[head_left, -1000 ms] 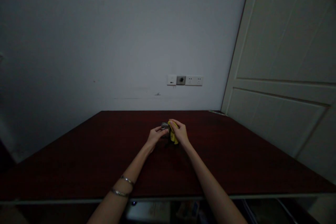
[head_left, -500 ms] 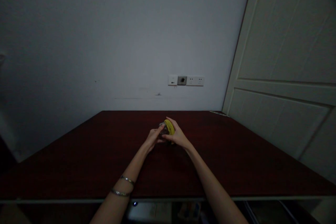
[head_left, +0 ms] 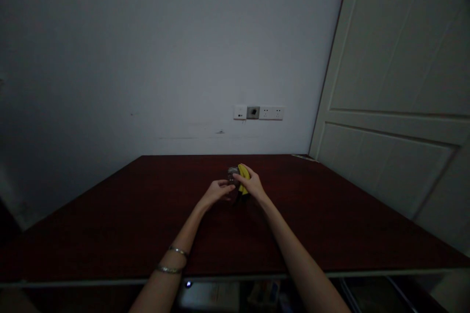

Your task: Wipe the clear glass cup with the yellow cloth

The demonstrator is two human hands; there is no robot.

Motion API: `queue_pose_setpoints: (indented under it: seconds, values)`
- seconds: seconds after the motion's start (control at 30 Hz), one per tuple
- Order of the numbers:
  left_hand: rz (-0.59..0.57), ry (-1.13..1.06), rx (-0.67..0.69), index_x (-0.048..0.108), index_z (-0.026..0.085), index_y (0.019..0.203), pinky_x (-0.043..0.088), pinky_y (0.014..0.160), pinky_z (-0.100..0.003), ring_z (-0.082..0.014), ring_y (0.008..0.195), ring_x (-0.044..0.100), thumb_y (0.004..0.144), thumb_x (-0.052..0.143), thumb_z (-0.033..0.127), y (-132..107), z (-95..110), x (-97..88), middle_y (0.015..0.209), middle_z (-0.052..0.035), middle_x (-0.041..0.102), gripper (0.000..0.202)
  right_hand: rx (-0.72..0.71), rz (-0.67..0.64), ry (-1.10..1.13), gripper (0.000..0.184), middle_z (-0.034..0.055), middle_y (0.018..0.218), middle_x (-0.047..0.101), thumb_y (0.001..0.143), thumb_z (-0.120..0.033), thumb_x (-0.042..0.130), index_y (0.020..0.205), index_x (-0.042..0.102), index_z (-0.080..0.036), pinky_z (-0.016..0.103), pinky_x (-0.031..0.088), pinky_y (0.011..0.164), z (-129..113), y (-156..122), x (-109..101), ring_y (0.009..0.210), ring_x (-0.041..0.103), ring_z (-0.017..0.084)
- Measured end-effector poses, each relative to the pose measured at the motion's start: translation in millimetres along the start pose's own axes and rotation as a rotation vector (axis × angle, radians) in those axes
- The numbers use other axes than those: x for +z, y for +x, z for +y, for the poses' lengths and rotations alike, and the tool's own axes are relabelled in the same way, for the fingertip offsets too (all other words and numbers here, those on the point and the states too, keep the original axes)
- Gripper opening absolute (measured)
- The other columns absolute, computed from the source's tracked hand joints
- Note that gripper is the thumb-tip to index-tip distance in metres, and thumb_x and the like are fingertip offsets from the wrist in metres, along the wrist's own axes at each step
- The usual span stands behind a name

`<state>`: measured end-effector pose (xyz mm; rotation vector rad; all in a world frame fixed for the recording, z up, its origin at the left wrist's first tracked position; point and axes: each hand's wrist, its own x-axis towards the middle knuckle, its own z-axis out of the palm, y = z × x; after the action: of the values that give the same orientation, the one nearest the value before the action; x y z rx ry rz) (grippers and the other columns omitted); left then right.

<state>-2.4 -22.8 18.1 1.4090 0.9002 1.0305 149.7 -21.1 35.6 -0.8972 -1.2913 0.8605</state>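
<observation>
Both my hands meet over the middle of a dark red table [head_left: 110,225]. My left hand [head_left: 217,190], two bangles on its wrist, has its fingers curled round a small greyish metallic object [head_left: 232,174]. My right hand [head_left: 251,184] is closed on a yellow cloth [head_left: 243,176] and presses it against that object from the right. The room is dim, so I cannot make out what the small object is.
A white wall stands behind the table with a socket strip [head_left: 259,112] above the far edge. A pale panelled door [head_left: 396,107] rises at the right. Papers and dim items [head_left: 220,296] lie below the table's near edge.
The yellow cloth shifted over the small object as my right hand moved it round. My left hand kept its hold and turned slightly. Both hands stayed in the same spot.
</observation>
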Motion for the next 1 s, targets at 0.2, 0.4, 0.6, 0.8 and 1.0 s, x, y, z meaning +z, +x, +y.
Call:
queue_pose_setpoints:
  seconds: [0.2, 0.4, 0.6, 0.8, 1.0]
  values:
    - [0.092, -0.134, 0.237, 0.034, 0.018, 0.127, 0.050, 0.074, -0.029, -0.0179, 0.090, 0.060, 0.044, 0.080, 0.016, 6, -3, 4.4, 0.123, -0.0162, 0.048, 0.095, 0.128, 0.013, 0.124, 0.056, 0.0112, 0.100, 0.065, 0.056, -0.038, 0.071, 0.105, 0.059, -0.013, 0.032, 0.051, 0.076, 2, 0, 4, 0.084, 0.064, 0.020]
    - [0.103, -0.165, 0.222, 0.041, 0.014, 0.121, 0.045, 0.086, -0.033, -0.0223, 0.099, 0.057, 0.039, 0.080, 0.009, 2, 3, 9.8, 0.118, -0.0160, 0.052, 0.091, 0.097, -0.050, 0.034, 0.050, 0.0097, 0.099, 0.066, 0.059, -0.038, 0.069, 0.102, 0.060, -0.014, 0.032, 0.050, 0.079, 1, -3, 6, 0.085, 0.063, 0.020]
    - [0.124, -0.112, 0.249, 0.048, 0.011, 0.113, 0.044, 0.089, -0.034, -0.0219, 0.100, 0.056, 0.041, 0.079, 0.010, 0, 7, 11.0, 0.113, -0.0134, 0.056, 0.078, -0.047, -0.084, -0.112, 0.047, 0.0086, 0.109, 0.062, 0.069, -0.044, 0.060, 0.108, 0.059, -0.017, 0.036, 0.042, 0.091, 6, -1, 4, 0.100, 0.058, 0.021]
    - [0.122, -0.120, 0.246, 0.047, 0.012, 0.117, 0.044, 0.089, -0.034, -0.0212, 0.099, 0.057, 0.040, 0.080, 0.009, 2, 4, 11.0, 0.113, -0.0128, 0.057, 0.084, -0.287, -0.028, -0.113, 0.033, 0.0061, 0.114, 0.059, 0.077, -0.041, 0.052, 0.103, 0.063, -0.022, 0.039, 0.037, 0.096, -3, -6, 6, 0.108, 0.053, 0.020]
    - [0.121, -0.146, 0.277, 0.049, 0.012, 0.113, 0.043, 0.089, -0.033, -0.0214, 0.100, 0.056, 0.041, 0.078, 0.009, 4, 2, 9.7, 0.113, -0.0126, 0.057, 0.078, -0.439, -0.165, -0.169, 0.023, 0.0048, 0.111, 0.061, 0.076, -0.032, 0.055, 0.093, 0.067, -0.025, 0.035, 0.042, 0.092, -19, -11, 8, 0.102, 0.056, 0.019]
